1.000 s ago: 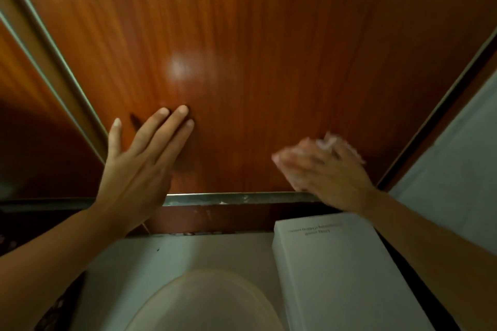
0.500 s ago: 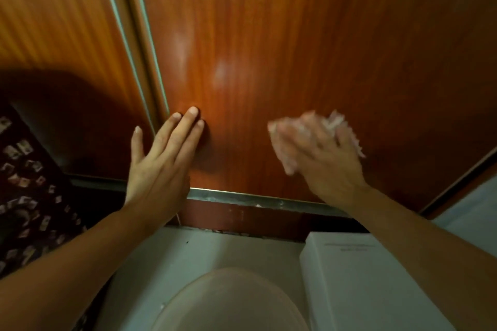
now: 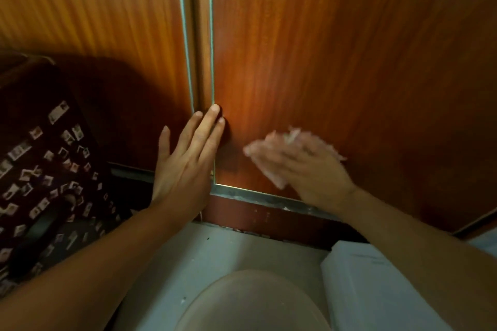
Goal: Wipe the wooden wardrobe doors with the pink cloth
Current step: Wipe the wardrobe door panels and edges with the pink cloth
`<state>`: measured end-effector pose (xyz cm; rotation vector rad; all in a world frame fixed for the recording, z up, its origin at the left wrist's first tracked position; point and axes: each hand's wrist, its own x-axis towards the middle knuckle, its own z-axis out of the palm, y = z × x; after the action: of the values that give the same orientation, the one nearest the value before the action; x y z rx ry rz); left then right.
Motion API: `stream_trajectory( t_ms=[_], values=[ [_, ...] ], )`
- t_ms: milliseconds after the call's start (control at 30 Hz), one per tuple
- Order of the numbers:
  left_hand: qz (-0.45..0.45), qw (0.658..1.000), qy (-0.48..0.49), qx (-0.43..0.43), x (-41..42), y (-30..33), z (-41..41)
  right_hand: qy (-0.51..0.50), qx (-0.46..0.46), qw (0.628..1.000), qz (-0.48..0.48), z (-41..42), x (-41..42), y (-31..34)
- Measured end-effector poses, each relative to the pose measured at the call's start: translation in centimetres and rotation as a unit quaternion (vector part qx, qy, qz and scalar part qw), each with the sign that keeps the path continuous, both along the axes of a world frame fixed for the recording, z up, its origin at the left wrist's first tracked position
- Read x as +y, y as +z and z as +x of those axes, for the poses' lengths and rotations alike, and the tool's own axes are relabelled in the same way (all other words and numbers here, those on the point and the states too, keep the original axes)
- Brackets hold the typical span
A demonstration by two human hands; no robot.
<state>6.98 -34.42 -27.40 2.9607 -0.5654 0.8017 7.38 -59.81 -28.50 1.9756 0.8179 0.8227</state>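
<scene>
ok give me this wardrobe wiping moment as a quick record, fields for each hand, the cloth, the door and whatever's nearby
left hand: flat, fingers straight, pressing near the left edge of the right door
right hand: blurred, pressing the pink cloth against the door
wardrobe door: reddish wood, metal strip along its bottom edge
left door: lighter wood, partly in shadow
below: white box at right, pale round object at centre
far left: dark patterned fabric

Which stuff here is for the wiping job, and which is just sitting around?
For the job: crumpled pink cloth, reddish-brown wooden wardrobe door, right hand, left hand.
Just there: white rectangular box, round beige lid, dark patterned fabric.
</scene>
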Motion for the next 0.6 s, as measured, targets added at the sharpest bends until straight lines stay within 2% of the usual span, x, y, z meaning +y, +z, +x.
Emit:
stream_trajectory(
  t_ms=[100, 133, 233, 267, 333, 400, 467, 500, 600],
  values=[
    [-0.019, 1.0, -0.012, 0.002, -0.1, -0.3, 0.2, 0.004, -0.023, 0.995, 0.101, 0.7, 1.0, 1.7],
    [-0.021, 1.0, -0.014, -0.003, 0.1, -0.4, 0.4, 0.001, -0.003, 0.996, 0.092, 0.7, 1.6, 0.7],
    [-0.018, 0.999, -0.031, -0.035, 0.7, -0.6, 0.8, 0.017, 0.153, 0.987, -0.037, 0.2, 2.9, -2.6],
    [-0.017, 0.998, -0.036, -0.044, 0.9, -0.7, 0.9, 0.012, 0.167, 0.984, -0.054, 0.2, 3.2, -2.5],
    [-0.024, 0.998, -0.038, -0.047, 1.1, -0.6, 0.8, 0.001, 0.111, 0.993, -0.026, 0.8, 4.1, -1.3],
    [-0.041, 0.998, -0.044, -0.034, 1.0, -0.5, 0.5, -0.012, 0.028, 0.999, 0.045, 1.4, 5.5, -0.2],
    [-0.065, 0.996, -0.055, -0.016, 0.8, -0.1, 0.5, 0.007, 0.011, 0.992, 0.126, 1.9, 6.6, -0.5],
    [-0.072, 0.996, -0.059, -0.007, 0.8, 0.1, 0.4, 0.019, 0.031, 0.991, 0.129, 1.9, 6.8, -1.5],
    [-0.054, 0.997, -0.06, -0.006, 0.8, 0.3, 0.2, 0.017, 0.148, 0.988, 0.025, 1.0, 6.5, -5.5]
  ],
)
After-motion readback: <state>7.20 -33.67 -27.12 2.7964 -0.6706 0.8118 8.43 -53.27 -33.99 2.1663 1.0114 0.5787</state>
